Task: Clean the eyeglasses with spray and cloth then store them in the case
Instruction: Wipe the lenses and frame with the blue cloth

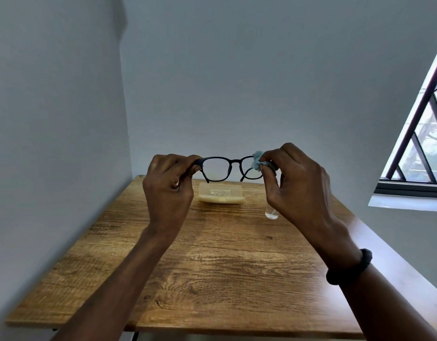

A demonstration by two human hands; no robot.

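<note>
The eyeglasses (234,161) are up in the air above the far part of the tabletop (212,267). They do not touch it. The person holds them by both ends, so the dark frame sits level and the lenses face the eyes. That way it is easy to see any marks on the glass.

The left hand (168,188) is curled, and its fingers pinch the left end of the frame near the hinge. It grips the frame and not the lens, so I think it is there to steady the glasses without leaving new smudges.

The right hand (293,185) pinches a small blue cloth (258,161) bunched up against the right lens. This looks like the wiping step. The left lens shows no cloth on it.

The pale yellow case (221,194) lies flat near the far edge of the tabletop, right under the glasses. It looks shut, but that is hard to tell. It is close by, ready for the last step.

A small clear spray bottle (271,214) stands near the right edge. The right hand hides most of it. It stands off to the side, out of the way of the wiping.
</note>
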